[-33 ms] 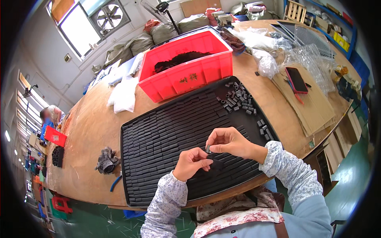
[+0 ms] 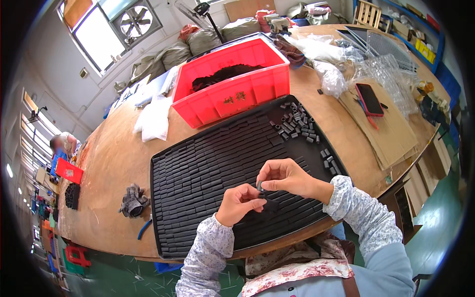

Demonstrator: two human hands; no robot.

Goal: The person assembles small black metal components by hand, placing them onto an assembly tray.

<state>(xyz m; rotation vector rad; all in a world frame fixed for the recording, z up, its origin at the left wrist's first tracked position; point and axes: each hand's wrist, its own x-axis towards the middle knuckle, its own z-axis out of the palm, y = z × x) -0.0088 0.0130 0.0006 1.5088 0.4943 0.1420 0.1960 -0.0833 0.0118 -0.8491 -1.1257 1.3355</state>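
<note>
Nearby, red bin (image 2: 264, 83) behind tray (image 2: 301, 148); right grip (image 2: 291, 179) pinching dark piece (image 2: 260, 186), left grip (image 2: 234, 204) unclear

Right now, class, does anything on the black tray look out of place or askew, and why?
Yes. In the far right part of the black tray, short dark tubes lie jumbled at differing angles, which looks odd beside the neat rows of dark pieces.

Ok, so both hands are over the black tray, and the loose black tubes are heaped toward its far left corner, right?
Not quite: the loose black tubes are heaped toward the far right corner, as the head view shows. The left hand and right hand are indeed over the black tray.
</note>
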